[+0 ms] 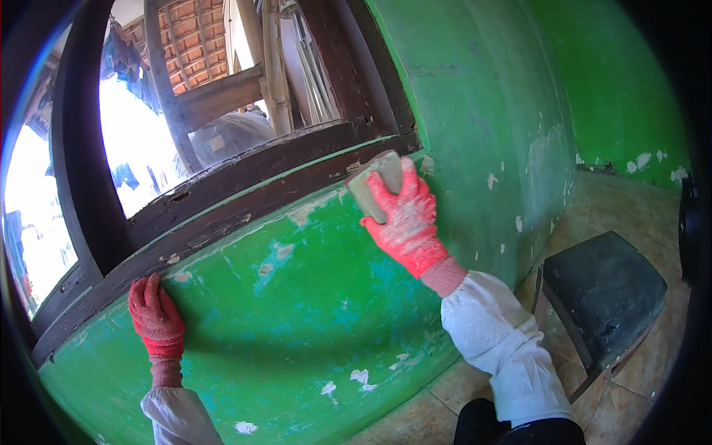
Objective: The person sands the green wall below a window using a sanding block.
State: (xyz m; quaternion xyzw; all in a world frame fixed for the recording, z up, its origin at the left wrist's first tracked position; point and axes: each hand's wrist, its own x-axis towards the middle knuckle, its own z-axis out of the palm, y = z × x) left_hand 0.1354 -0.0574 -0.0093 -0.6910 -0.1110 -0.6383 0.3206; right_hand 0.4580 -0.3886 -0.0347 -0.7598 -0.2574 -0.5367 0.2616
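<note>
My right hand, in a red coated work glove dusted with white, grips a grey-green block that looks like a sanding block. The block presses against the top of the green wall, right at the lower edge of the dark wooden window frame and near its corner. My left hand wears a matching red glove and holds nothing. Its fingers rest against the wall just under the frame, fingertips touching the wood's lower edge. Around both hands the paint is worn, with pale and bluish patches.
A stool with a dark, worn seat stands to the right on the tiled floor. An adjoining green wall with flaked spots meets the window side. Through the window, wooden posts and a plastic-covered bundle show.
</note>
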